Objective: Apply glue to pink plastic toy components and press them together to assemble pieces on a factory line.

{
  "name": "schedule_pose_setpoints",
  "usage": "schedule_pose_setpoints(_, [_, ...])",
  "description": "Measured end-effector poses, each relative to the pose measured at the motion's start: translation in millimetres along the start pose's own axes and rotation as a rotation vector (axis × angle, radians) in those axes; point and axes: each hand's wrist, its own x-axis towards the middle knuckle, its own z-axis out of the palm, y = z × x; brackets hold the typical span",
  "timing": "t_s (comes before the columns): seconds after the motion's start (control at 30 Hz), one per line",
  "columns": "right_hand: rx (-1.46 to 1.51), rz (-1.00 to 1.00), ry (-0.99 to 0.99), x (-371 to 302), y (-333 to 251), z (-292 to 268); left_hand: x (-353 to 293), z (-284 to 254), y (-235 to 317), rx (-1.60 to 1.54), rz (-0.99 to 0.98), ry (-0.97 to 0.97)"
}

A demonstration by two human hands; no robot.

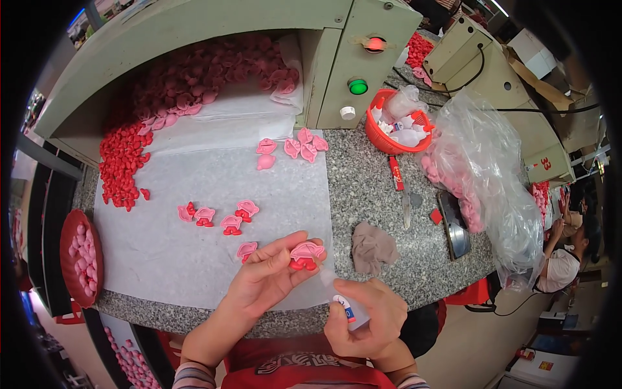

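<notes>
My left hand [269,272] pinches a small pink-and-red plastic figure piece [304,255] between thumb and fingers, its pink hollow part above two red rounded lobes. In my right hand [369,316] is a small white squeeze bottle of glue [353,314], its pale nozzle [328,275] tilted up close to the figure piece; whether they touch I cannot tell. Beyond my left hand, several similar pink-and-red pieces [231,224] lie on the white paper sheet [181,259]. Farther back on the paper are loose pink shells [308,150].
A red pile of small parts [122,162] sits at left, beside the green machine [363,58] whose opening holds many pink shells [214,71]. Red baskets hold pink parts [83,262] and bottles [402,129]. At right lie a cloth [374,247], knife [406,211], phone [455,223] and plastic bag [483,155].
</notes>
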Motion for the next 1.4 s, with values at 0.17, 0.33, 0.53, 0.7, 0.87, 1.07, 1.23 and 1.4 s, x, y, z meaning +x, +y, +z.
schedule_pose_setpoints(0.17, [0.004, 0.003, 0.016, -1.1, 2.0, 0.6, 0.1, 0.6, 0.5, -0.021, 0.001, 0.015])
schedule_pose_setpoints(0.33, [0.000, 0.006, 0.019, -1.3, 2.1, -0.6, 0.5, 0.2, 0.0, -0.029, -0.001, 0.020])
schedule_pose_setpoints(0.53, [-0.001, 0.004, -0.033, -0.4, -0.8, -1.5, 0.6, -0.8, -0.1, -0.020, 0.003, -0.002])
schedule_pose_setpoints(0.7, [0.014, 0.013, -0.058, -0.2, -1.9, -1.4, 0.7, -1.6, -0.4, -0.020, 0.012, -0.025])
schedule_pose_setpoints(0.87, [0.001, 0.010, 0.004, 0.6, 0.6, -2.1, 0.2, -0.2, -0.2, -0.017, 0.015, -0.008])
schedule_pose_setpoints(1.07, [0.024, 0.014, 0.026, 0.0, 3.6, -3.6, 1.0, 0.9, -0.1, -0.037, 0.014, -0.003])
schedule_pose_setpoints(1.23, [0.025, 0.017, 0.041, -1.0, 4.3, -4.3, 1.5, -0.7, -0.1, -0.043, 0.016, 0.017])
schedule_pose_setpoints(1.4, [0.029, 0.023, 0.044, -2.0, 5.1, -5.2, 1.5, -1.2, -0.9, -0.057, 0.013, 0.037])
